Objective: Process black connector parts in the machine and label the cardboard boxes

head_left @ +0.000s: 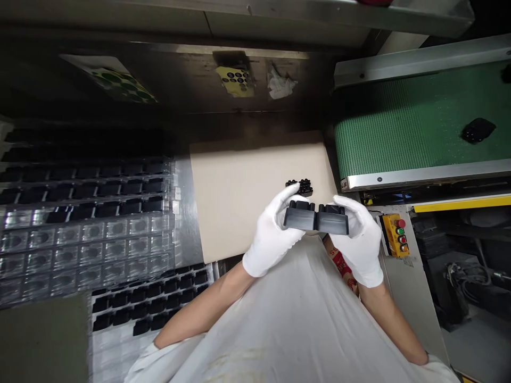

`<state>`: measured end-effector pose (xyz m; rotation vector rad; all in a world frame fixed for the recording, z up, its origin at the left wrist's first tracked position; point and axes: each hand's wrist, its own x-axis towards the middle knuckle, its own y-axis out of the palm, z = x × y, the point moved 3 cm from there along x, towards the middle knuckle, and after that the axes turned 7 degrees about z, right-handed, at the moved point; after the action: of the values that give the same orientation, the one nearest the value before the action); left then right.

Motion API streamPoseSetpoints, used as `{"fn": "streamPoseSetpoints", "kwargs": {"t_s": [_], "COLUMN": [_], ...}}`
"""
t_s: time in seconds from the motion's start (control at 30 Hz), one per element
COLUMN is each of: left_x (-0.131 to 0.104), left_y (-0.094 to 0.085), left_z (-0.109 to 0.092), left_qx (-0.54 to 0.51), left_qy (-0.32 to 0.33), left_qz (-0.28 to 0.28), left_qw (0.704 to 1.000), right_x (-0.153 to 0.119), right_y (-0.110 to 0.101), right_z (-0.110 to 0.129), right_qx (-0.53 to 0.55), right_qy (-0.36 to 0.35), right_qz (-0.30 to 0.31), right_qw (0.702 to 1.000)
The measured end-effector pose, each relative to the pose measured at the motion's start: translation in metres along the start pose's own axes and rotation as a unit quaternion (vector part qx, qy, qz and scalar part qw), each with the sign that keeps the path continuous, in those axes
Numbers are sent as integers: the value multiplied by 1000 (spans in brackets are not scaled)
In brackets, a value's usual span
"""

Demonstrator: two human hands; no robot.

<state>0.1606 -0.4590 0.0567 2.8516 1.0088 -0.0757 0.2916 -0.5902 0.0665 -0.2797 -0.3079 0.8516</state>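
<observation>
My left hand (275,234), in a white glove, is closed on a black plastic part (300,218) with short rounded stubs along its top. In my right hand (357,239), gloved the same way, is a matching black plastic part (333,222). The two parts sit side by side above the front edge of a beige board (231,197), their inner ends touching or nearly so; whether they are joined I cannot tell. Just beyond my left fingers, a small black knobbed piece (305,187) lies on the board.
At left, a clear compartment tray (91,231) holds rows of black parts; a second tray (115,340) lies nearer me. A green conveyor belt (399,127) at right carries a black part (478,130). Below it is a yellow button box (395,234). A metal wall (179,74) rises behind.
</observation>
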Motion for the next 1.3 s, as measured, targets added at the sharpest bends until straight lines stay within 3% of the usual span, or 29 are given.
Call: {"fn": "streamPoseSetpoints", "kwargs": {"t_s": [0.17,0.3,0.4,0.5,0.57,0.6,0.67,0.73,0.77,0.8,0.87,1.0,1.03,1.1,1.2,1.3], "left_x": [0,-1,-1,-1,-1,-1,1,2,1,0,-3,-12,-15,-18,-19,-11], "left_y": [0,5,11,12,11,10,6,1,-1,-2,-4,-14,-16,-19,-21,-26], "left_z": [2,-5,-8,-6,-3,-1,7,20,28,36,51,74,77,79,80,83], "left_qx": [-10,109,238,336,376,378,323,174,70,-39,-228,-409,-424,-415,-306,-147], "left_qy": [39,72,128,192,195,180,104,-25,-93,-151,-226,-297,-306,-301,-275,-258], "left_qz": [-8,-28,-43,-64,-63,-55,-36,-7,11,29,62,97,103,108,122,103], "left_qw": [999,991,962,920,904,906,940,984,993,987,945,857,846,852,903,949], "right_x": [0,6,10,10,9,9,8,6,4,0,-12,-37,-43,-49,-44,-17], "right_y": [-2,-1,8,17,21,22,21,17,16,16,17,27,31,38,46,51], "right_z": [6,24,31,27,21,17,5,-15,-27,-41,-69,-114,-122,-132,-133,-132], "right_qx": [-48,-155,-240,-294,-303,-295,-246,-135,-58,25,170,333,361,377,332,308], "right_qy": [-21,-115,-167,-170,-161,-153,-115,-24,40,105,205,280,291,302,292,274], "right_qz": [9,48,70,79,84,85,82,74,70,65,51,26,27,52,95,98], "right_qw": [999,980,954,937,936,939,959,988,995,992,963,900,886,874,892,906]}}
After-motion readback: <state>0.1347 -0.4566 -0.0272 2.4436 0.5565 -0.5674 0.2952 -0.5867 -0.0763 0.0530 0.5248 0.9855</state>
